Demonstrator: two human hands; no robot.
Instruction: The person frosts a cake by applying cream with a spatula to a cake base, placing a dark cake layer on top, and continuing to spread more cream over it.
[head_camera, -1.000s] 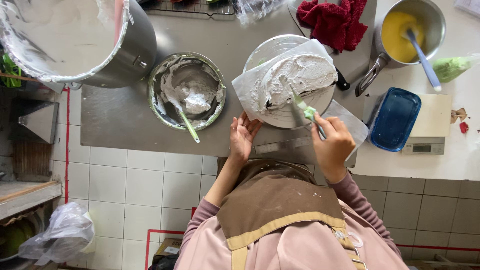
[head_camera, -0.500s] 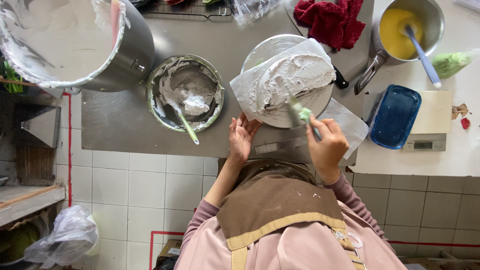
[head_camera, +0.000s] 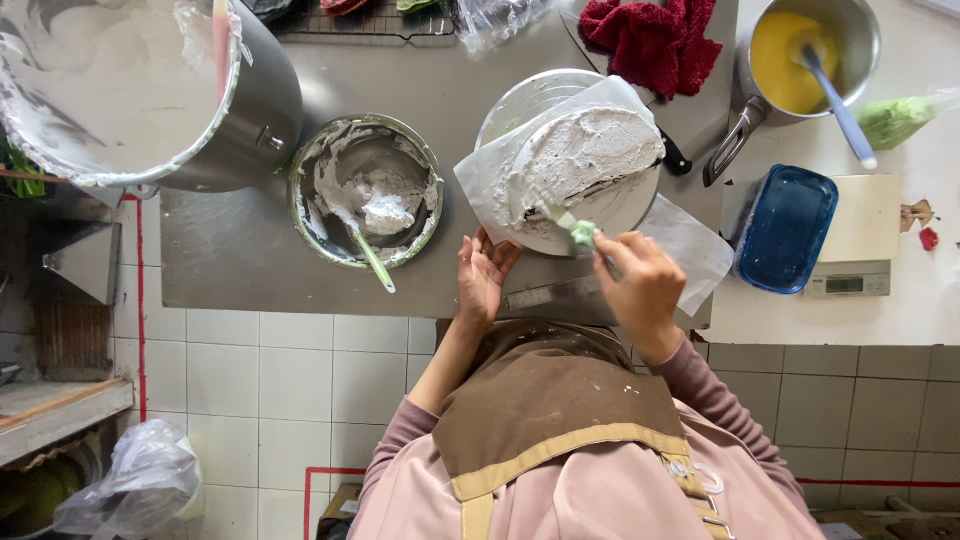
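Cake (head_camera: 585, 160) frosted, bowl (head_camera: 366, 190) holding cream

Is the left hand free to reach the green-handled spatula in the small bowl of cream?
Probably yes. The left hand is open and empty at the turntable's edge, and bare steel table lies between it and the spatula, whose handle sticks out over the bowl rim toward the person.
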